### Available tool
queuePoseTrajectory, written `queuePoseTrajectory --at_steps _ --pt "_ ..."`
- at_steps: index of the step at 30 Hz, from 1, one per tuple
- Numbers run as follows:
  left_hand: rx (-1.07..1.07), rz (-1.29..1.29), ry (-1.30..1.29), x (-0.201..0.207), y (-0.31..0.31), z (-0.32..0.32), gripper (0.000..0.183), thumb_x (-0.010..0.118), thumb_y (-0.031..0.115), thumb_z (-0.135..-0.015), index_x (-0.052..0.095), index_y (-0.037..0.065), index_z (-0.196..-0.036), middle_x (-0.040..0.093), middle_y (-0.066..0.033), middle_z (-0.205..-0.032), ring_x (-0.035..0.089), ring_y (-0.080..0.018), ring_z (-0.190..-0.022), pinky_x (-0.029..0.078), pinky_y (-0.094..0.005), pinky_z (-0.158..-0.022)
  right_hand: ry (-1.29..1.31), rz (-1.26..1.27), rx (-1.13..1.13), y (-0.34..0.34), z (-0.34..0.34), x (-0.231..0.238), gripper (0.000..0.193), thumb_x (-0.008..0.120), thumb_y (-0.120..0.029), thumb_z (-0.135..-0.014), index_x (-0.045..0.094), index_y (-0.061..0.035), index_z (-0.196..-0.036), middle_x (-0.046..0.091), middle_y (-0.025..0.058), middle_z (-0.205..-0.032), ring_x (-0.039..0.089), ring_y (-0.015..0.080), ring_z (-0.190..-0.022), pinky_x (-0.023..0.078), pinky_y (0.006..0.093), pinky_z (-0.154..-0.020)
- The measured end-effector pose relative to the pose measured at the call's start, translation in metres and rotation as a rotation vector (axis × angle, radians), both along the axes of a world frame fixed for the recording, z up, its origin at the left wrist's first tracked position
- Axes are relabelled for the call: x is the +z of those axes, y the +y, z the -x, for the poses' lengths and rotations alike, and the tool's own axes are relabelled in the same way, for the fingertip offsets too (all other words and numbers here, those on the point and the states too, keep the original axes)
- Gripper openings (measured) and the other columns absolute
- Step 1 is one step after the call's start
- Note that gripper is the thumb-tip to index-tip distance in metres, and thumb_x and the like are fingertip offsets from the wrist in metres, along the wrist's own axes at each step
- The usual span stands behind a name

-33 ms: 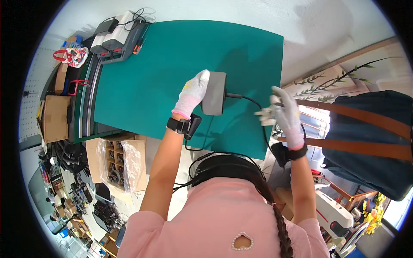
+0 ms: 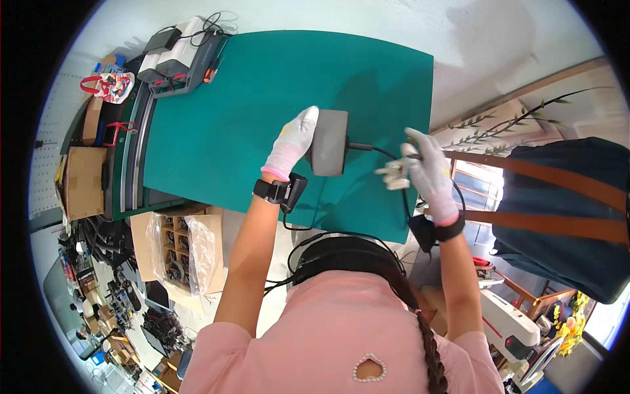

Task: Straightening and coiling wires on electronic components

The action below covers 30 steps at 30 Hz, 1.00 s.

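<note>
My left hand (image 2: 294,141), in a white glove with a pink cuff, is closed on the left edge of a grey, box-shaped block (image 2: 330,143) above the green tabletop (image 2: 275,79). A black cable (image 2: 361,146) leaves the block's right side through a thick sleeve and bends down past my other hand. My right hand (image 2: 428,172), gloved too, is at the table's right side. Its fingers are bent around an off-white piece with short prongs (image 2: 394,175), whose kind I cannot make out. A black device sits on each wrist.
Grey and white equipment (image 2: 184,56) with cables stands at the far left, beside orange-handled tools (image 2: 210,71). Below the table's left edge is an open carton (image 2: 209,243) with divided compartments. A dark cloth-covered chair (image 2: 558,210) with brown wooden bars stands to the right.
My right hand has moved left toward the block, bringing the off-white piece along. The grey block has tilted a little in my left hand.
</note>
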<state>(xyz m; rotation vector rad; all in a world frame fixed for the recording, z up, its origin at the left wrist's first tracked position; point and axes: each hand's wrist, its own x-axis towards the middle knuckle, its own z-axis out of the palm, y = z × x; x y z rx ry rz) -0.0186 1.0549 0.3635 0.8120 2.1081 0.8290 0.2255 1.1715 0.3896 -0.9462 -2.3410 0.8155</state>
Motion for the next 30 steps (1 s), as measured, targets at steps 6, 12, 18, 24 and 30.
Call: queuePoseTrajectory --at_steps 6,12,18,24,30 --pt "0.043 -0.342 -0.717 -0.023 -0.031 0.034 0.066 0.036 0.050 -0.091 0.030 0.003 -0.136 0.039 -0.0156 -0.134 0.044 -0.0227 -0.117 0.038 -0.0370 -0.092 -0.367 -0.032 -0.051 -0.047 0.111 -0.006 0.055 0.050 -0.047 -0.083 0.042 -0.0099 -0.122 0.059 0.0169 -0.098 0.060 0.0346 -0.087 0.048 0.0420 -0.074" --pt "0.038 -0.492 -0.986 -0.048 -0.047 0.050 0.067 0.042 0.047 -0.090 0.029 -0.002 -0.134 0.039 -0.0185 -0.133 0.045 -0.0229 -0.116 0.040 -0.0353 -0.093 -0.752 0.119 -0.080 -0.058 0.157 0.001 0.080 0.058 -0.060 -0.068 0.040 -0.0114 -0.128 0.061 0.0167 -0.102 0.061 0.0292 -0.092 0.048 0.0383 -0.079" --pt "0.057 -0.501 -0.930 -0.072 -0.055 0.069 0.058 0.041 0.039 -0.093 0.033 -0.005 -0.130 0.044 -0.0190 -0.127 0.049 -0.0241 -0.113 0.041 -0.0330 -0.094 -0.699 0.130 -0.087 -0.051 0.151 -0.007 0.078 0.060 -0.056 -0.068 0.040 -0.0135 -0.129 0.060 0.0157 -0.106 0.058 0.0299 -0.099 0.045 0.0360 -0.084" --pt "-0.043 -0.320 -0.847 -0.096 -0.066 0.079 0.043 0.039 0.025 -0.094 0.038 0.002 -0.130 0.044 -0.0153 -0.129 0.043 -0.0229 -0.119 0.035 -0.0333 -0.099 -0.559 0.187 -0.041 -0.036 0.122 -0.015 0.070 0.062 -0.047 -0.070 0.043 -0.0126 -0.127 0.059 0.0192 -0.107 0.056 0.0320 -0.101 0.043 0.0361 -0.086" --pt "-0.269 -0.341 -0.763 -0.111 -0.049 0.061 0.045 0.037 0.008 -0.089 0.034 0.004 -0.134 0.038 -0.0134 -0.136 0.033 -0.0223 -0.128 0.023 -0.0315 -0.106 -0.248 0.383 0.022 -0.009 0.077 -0.044 0.067 0.059 -0.034 -0.071 0.040 -0.0108 -0.131 0.057 0.0207 -0.110 0.055 0.0312 -0.104 0.041 0.0346 -0.090"
